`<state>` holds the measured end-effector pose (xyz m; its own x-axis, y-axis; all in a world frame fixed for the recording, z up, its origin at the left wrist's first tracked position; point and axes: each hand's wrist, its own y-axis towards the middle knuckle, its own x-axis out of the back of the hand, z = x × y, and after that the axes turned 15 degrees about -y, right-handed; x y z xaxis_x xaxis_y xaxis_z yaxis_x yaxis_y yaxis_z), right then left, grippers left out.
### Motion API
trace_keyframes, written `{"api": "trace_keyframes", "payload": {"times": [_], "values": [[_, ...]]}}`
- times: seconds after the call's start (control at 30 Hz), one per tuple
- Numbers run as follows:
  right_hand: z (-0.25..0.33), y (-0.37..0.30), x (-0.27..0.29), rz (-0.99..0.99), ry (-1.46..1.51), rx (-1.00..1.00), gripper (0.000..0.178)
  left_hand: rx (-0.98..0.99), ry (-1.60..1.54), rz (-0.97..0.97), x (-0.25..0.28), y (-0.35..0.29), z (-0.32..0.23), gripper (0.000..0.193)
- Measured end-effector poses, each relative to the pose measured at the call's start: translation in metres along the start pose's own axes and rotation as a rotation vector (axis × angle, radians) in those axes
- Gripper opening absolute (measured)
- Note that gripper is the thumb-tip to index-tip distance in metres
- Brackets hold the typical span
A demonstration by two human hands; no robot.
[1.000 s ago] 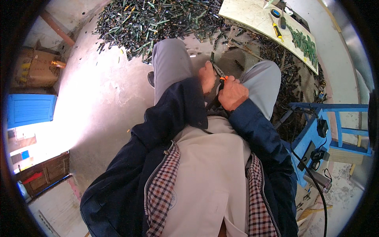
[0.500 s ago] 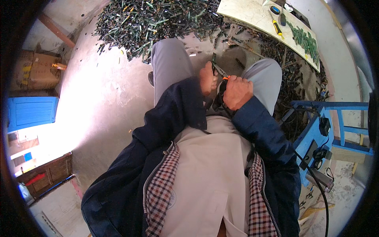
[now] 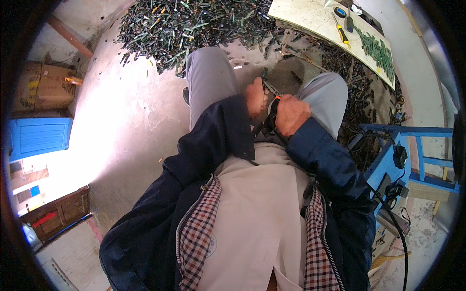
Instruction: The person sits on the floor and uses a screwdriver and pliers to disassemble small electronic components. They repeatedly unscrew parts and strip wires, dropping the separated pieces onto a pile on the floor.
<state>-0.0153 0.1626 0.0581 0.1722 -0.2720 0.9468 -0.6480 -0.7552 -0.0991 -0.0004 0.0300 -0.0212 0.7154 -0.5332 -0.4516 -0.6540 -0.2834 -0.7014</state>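
I sit with grey-trousered knees apart, both hands together between them. My right hand (image 3: 292, 114) is closed around the orange-tipped handles of a pair of pliers (image 3: 271, 93). My left hand (image 3: 256, 96) pinches a thin dark strip (image 3: 264, 76) that sticks up past the pliers' jaws. Both dark blue jacket sleeves reach in from below. What the jaws touch is hidden by my fingers.
A large heap of small dark green strips (image 3: 194, 24) covers the concrete floor ahead. A pale board (image 3: 310, 19) at the upper right carries a yellow screwdriver (image 3: 342, 34) and more strips. A blue metal frame (image 3: 403, 145) stands on my right, a cardboard box (image 3: 41, 87) on my left.
My hands stay locked together on the pliers and strip; they have shifted only slightly between my knees.
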Motion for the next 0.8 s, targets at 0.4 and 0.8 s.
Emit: {"api": "trace_keyframes", "payload": {"times": [0.4, 0.8], "values": [[0.004, 0.005, 0.001, 0.016, 0.017, -0.012, 0.026, -0.153, 0.136, -0.09, -0.001, 0.003, 0.004, 0.054], [0.011, 0.009, -0.015, -0.147, 0.048, 0.022, 0.019, -0.269, 0.152, -0.208, 0.0, 0.016, 0.007, 0.048]]}}
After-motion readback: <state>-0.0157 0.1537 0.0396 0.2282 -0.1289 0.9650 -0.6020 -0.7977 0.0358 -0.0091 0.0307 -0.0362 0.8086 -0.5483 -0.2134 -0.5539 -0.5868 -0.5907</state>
